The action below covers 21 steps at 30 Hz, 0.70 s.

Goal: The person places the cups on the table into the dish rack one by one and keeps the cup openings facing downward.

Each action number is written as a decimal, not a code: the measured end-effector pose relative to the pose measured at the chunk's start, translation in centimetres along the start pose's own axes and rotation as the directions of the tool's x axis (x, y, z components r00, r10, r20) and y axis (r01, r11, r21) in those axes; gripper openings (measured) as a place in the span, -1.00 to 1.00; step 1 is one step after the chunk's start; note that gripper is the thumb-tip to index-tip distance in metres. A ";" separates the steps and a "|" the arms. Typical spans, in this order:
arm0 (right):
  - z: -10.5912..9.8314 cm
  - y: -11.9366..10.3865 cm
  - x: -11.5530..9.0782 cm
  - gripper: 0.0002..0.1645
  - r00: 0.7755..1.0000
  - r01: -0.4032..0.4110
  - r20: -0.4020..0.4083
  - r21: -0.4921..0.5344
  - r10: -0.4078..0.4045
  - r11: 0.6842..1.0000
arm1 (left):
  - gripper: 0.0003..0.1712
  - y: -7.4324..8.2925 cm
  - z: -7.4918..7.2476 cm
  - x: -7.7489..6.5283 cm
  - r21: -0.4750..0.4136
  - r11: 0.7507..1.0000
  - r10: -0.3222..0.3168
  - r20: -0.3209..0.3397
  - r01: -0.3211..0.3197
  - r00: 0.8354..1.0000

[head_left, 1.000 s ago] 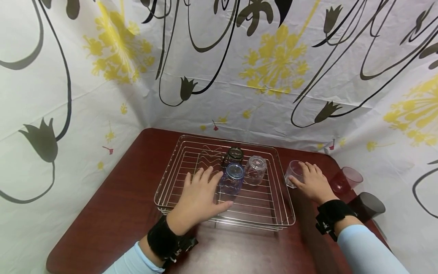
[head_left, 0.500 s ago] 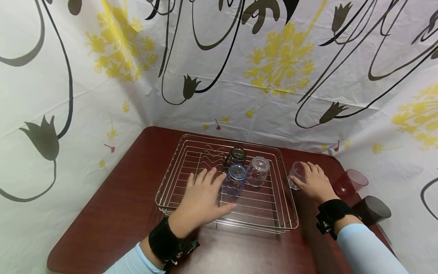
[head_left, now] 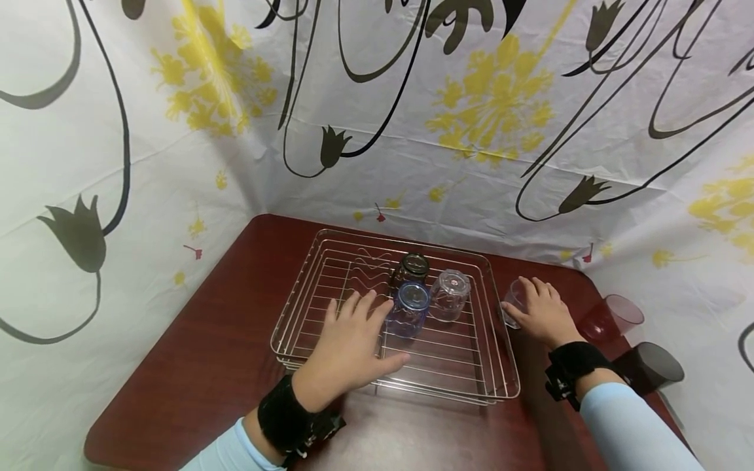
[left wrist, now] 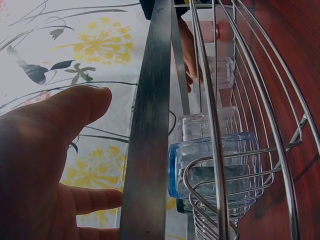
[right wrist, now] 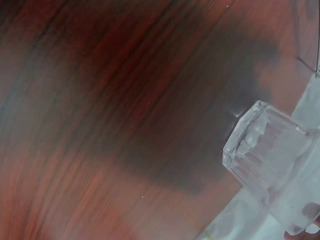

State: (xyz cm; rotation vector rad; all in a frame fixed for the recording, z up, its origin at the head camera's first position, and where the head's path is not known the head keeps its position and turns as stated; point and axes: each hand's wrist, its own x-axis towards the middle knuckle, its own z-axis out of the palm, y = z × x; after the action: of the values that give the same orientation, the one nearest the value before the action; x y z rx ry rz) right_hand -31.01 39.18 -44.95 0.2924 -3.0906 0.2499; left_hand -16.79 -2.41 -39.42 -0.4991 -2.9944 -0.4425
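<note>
On the table right of the wire rack stands a clear glass (right wrist: pixel 270 160), upright with its thick base down. My right hand (head_left: pixel 544 315) grips it near the top, the thumb on its left side and the fingers behind. In the right wrist view, fingertips show at the glass's upper part. My left hand (head_left: pixel 344 347) is held over the front of the rack (head_left: pixel 432 386), fingers spread and holding nothing. Nearest to it is an upturned blue glass (head_left: pixel 410 311). Beside that, a dark glass (head_left: pixel 412 267) and another clear glass (head_left: pixel 450 294) also stand upside down in the rack.
Beyond my right hand are a red glass (head_left: pixel 612 317) and a dark grey glass (head_left: pixel 650 366) on the table's right side. Wavy wire dividers (head_left: pixel 371 275) rise inside the rack. A patterned sheet (head_left: pixel 383 170) hangs around the brown table (head_left: pixel 194 366).
My right hand has come slightly further around the clear glass, covering more of it. The head view has shifted, moving the scene rightward. My left hand keeps its spread pose.
</note>
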 end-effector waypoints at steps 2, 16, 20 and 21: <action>0.1 0.2 0.1 0.10 1.000 -0.001 0.003 0.004 0.001 1.000 | 0.12 0.0 0.0 0.0 0.002 1.000 0.003 -0.001 -0.003 1.000; 0.3 0.6 1.0 0.03 1.000 0.017 0.010 -0.020 -0.017 1.000 | 0.11 0.0 0.2 -0.1 -0.005 1.000 0.002 0.013 -0.002 1.000; 0.3 0.4 0.9 0.03 1.000 0.007 0.024 0.002 -0.007 1.000 | 0.11 0.0 0.2 -0.2 -0.005 1.000 0.002 0.014 -0.002 1.000; 0.4 0.3 1.0 0.03 1.000 0.005 0.027 0.008 -0.006 1.000 | 0.11 0.0 0.2 -0.2 -0.005 1.000 0.001 0.014 -0.001 1.000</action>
State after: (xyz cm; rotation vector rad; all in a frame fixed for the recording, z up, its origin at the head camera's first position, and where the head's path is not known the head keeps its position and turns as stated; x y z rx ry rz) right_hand -32.03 39.27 -45.31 0.3070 -3.1156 0.2600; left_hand -16.56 -2.43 -39.63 -0.5068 -3.0072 -0.4489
